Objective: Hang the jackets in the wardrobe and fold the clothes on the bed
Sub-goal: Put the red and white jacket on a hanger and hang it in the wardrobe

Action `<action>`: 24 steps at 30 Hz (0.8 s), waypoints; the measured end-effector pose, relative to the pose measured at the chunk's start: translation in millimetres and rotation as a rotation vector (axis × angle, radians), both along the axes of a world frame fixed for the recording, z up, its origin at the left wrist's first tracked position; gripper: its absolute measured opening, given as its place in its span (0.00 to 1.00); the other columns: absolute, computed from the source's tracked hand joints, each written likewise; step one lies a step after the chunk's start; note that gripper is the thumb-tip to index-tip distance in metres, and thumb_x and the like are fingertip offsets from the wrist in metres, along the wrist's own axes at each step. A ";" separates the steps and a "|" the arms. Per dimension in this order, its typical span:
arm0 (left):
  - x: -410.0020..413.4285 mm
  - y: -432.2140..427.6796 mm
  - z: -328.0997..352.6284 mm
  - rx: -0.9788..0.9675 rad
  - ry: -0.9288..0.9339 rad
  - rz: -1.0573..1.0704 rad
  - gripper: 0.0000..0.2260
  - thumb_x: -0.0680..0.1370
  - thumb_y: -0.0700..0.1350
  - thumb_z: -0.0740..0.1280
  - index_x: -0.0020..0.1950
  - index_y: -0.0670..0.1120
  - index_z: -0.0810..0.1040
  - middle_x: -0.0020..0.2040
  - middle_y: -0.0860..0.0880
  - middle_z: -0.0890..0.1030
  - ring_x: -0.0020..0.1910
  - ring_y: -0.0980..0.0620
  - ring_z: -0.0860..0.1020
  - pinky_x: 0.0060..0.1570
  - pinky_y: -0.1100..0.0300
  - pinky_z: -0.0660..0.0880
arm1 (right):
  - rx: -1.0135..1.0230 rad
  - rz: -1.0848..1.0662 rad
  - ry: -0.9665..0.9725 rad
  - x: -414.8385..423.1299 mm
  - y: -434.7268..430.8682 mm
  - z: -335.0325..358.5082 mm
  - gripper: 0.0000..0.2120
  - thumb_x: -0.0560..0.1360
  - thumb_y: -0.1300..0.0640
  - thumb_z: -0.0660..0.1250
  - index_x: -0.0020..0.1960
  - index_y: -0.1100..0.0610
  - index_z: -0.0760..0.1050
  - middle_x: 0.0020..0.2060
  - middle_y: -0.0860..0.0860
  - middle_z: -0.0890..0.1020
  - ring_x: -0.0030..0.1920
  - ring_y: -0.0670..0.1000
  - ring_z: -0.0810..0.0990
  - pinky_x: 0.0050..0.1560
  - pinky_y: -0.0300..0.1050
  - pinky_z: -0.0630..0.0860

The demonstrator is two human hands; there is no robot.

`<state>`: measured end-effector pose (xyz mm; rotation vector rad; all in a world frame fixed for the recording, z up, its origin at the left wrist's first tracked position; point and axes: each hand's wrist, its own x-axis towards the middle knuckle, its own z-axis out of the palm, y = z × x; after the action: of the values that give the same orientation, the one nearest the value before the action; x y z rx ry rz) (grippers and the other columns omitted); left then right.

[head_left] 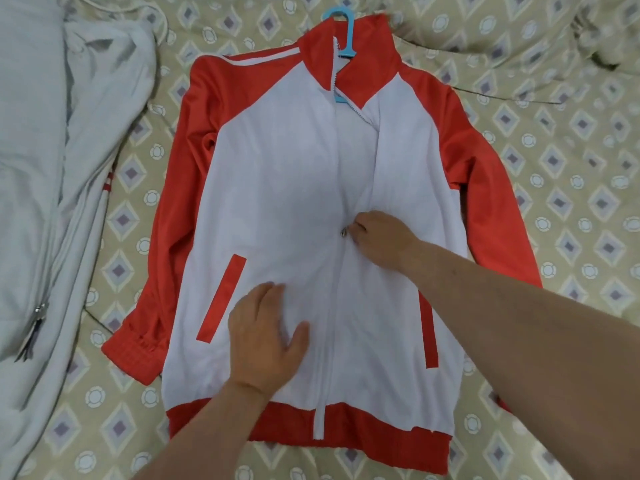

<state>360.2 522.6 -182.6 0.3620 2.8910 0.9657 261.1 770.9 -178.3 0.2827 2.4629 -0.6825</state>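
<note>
Head view: a red-and-white zip-front track jacket [284, 188] lies face up and spread flat on the bed's beige diamond-patterned sheet [571, 140], collar pointing away from the person. A light blue plastic hanger [341, 32] is already inside it, with its hook poking out above the collar. The zip is closed from the hem to about mid-chest and open above that.

The right hand [377, 237] has its fingertips pinched on the small metal zipper pull [344, 232]. The left hand [266, 337] lies flat, fingers straight, pressing the white front panel down just beside the closed zip.

The step looks like zipping the jacket up before hanging it. To do it well, anchor the fabric below the slider with the flat hand and draw the pull straight toward the collar. The creased panel edge above the slider should be smoothed first, as it could snag in the teeth.

A crumpled pale grey zipped garment [41, 168] lies at the left.
</note>
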 end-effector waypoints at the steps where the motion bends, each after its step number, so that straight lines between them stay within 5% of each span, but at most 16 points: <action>1: -23.5 19.2 2.2 0.022 0.028 -0.006 0.31 0.73 0.58 0.63 0.68 0.38 0.74 0.67 0.39 0.75 0.67 0.41 0.71 0.67 0.49 0.65 | 0.001 0.010 -0.002 -0.5 2.2 -0.2 0.15 0.84 0.50 0.54 0.48 0.58 0.72 0.51 0.58 0.77 0.52 0.59 0.76 0.53 0.50 0.70; 5: -119.2 76.2 -5.9 -0.124 0.007 -0.244 0.45 0.72 0.64 0.62 0.79 0.37 0.56 0.79 0.39 0.57 0.79 0.42 0.53 0.77 0.50 0.47 | -0.016 0.013 0.034 1.9 7.0 -4.7 0.14 0.83 0.52 0.56 0.47 0.59 0.75 0.45 0.56 0.78 0.47 0.57 0.77 0.54 0.52 0.72; 9: -157.6 73.2 -35.1 -0.445 -0.022 -0.439 0.57 0.65 0.77 0.55 0.80 0.40 0.44 0.81 0.43 0.46 0.80 0.48 0.43 0.75 0.57 0.32 | -0.015 0.039 0.115 4.5 11.7 -11.9 0.13 0.83 0.51 0.57 0.48 0.55 0.77 0.44 0.50 0.77 0.47 0.54 0.77 0.51 0.48 0.72; 15: -157.0 76.9 -39.8 -0.493 -0.049 -0.432 0.57 0.65 0.77 0.56 0.80 0.40 0.46 0.81 0.43 0.50 0.80 0.48 0.47 0.76 0.55 0.35 | 0.078 0.167 0.236 -8.0 16.7 -5.1 0.10 0.81 0.52 0.57 0.53 0.53 0.76 0.47 0.51 0.79 0.48 0.56 0.79 0.47 0.49 0.73; 18: -157.7 76.1 -38.3 -0.512 -0.070 -0.453 0.56 0.66 0.76 0.56 0.80 0.39 0.46 0.81 0.42 0.50 0.80 0.46 0.48 0.76 0.52 0.38 | 0.112 0.183 0.347 -40.3 23.8 6.1 0.09 0.81 0.53 0.57 0.48 0.55 0.75 0.41 0.50 0.76 0.41 0.57 0.78 0.39 0.47 0.66; 21: -158.0 76.7 -36.2 -0.518 -0.099 -0.461 0.54 0.67 0.74 0.58 0.79 0.37 0.53 0.79 0.39 0.55 0.79 0.44 0.54 0.76 0.49 0.45 | 0.154 0.240 0.413 -75.8 27.7 13.6 0.07 0.81 0.56 0.58 0.47 0.55 0.74 0.36 0.46 0.69 0.38 0.55 0.77 0.37 0.45 0.62; 24: -158.2 77.9 -36.3 -0.492 -0.076 -0.471 0.51 0.67 0.71 0.60 0.76 0.34 0.61 0.77 0.37 0.61 0.77 0.41 0.60 0.73 0.45 0.52 | 0.200 0.230 0.449 -113.2 39.4 18.0 0.09 0.81 0.56 0.56 0.50 0.55 0.75 0.38 0.48 0.72 0.37 0.52 0.74 0.39 0.45 0.65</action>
<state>202.0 600.5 -218.9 0.8750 2.6533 0.1851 147.9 810.3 -160.4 -0.0930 2.9362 -0.4354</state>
